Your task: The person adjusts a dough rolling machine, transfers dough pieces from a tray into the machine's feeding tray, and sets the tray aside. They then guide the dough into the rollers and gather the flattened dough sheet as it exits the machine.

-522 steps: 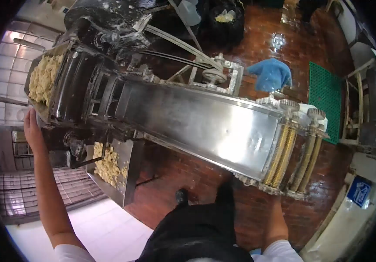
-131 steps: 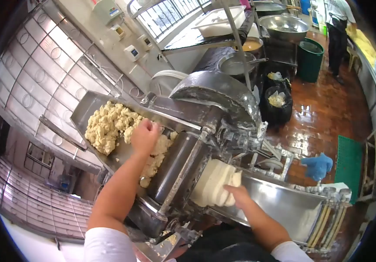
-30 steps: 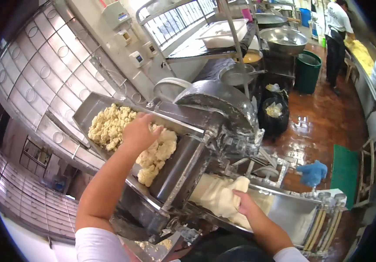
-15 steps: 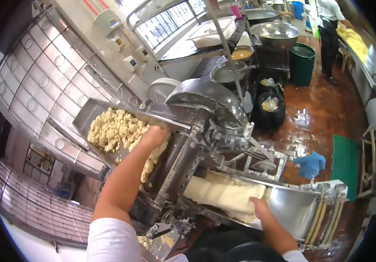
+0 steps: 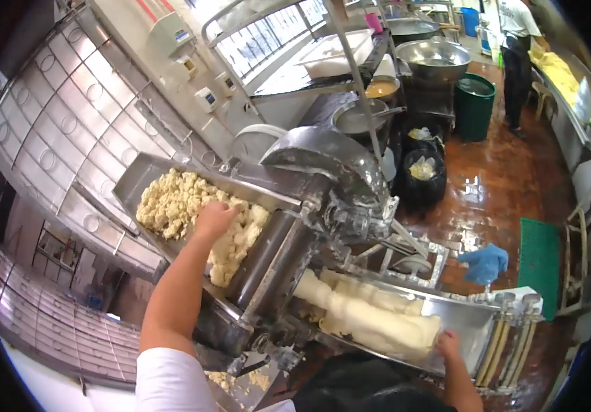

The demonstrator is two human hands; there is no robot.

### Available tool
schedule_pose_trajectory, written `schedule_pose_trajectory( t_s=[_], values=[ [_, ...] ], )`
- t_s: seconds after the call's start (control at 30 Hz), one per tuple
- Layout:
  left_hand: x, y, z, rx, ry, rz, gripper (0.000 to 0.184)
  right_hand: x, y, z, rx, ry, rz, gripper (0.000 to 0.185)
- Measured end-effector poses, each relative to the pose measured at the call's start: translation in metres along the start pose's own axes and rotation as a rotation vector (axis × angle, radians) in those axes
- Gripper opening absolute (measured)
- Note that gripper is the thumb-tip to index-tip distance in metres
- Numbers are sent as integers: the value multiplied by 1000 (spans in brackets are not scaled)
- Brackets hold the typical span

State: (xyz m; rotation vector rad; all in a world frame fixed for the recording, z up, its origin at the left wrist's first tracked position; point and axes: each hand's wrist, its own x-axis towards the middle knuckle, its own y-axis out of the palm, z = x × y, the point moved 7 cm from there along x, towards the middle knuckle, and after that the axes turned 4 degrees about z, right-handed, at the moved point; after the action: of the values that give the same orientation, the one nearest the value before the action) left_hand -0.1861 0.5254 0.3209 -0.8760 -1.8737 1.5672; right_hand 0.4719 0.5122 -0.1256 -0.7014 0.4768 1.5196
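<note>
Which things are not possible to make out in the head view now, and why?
In the head view:
Palm of the left hand: hidden by the hand's own back.
Head of the co-worker: cut off by the top edge.
Start of the dough sheet: hidden by the machine.
Label on the wall box: too small to read.

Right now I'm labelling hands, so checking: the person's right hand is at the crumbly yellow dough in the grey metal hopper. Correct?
The side is wrong: the head view shows the left hand at the crumbly yellow dough in the grey metal hopper.
</note>
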Motion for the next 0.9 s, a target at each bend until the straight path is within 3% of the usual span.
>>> schedule_pose_trajectory(
  t_s=[0.03,0.23,0.33,0.53,0.67,0.73,0.9],
  values=[
    [-1,1,3,-30,29,-14,49,-13,-7,18,-45,-22,-49,27],
    [-16,14,-5,-288,40,175,44,18,24,61,-114,-645,-108,20],
    [-16,16,-9,-300,57,199,44,-1,80,102,-160,-668,-32,18],
    [-24,12,-32,-54,23,39,44,-33,234,114,37,-319,543,20],
    [-29,10,-41,101,84,-96,39,-82,340,141,104,-73,883,36],
    [-31,8,-48,95,122,-127,38,-85,400,131,354,170,1133,50],
    [-21,17,-48,134,171,-135,38,-128,472,178,673,460,1136,61]
  ],
)
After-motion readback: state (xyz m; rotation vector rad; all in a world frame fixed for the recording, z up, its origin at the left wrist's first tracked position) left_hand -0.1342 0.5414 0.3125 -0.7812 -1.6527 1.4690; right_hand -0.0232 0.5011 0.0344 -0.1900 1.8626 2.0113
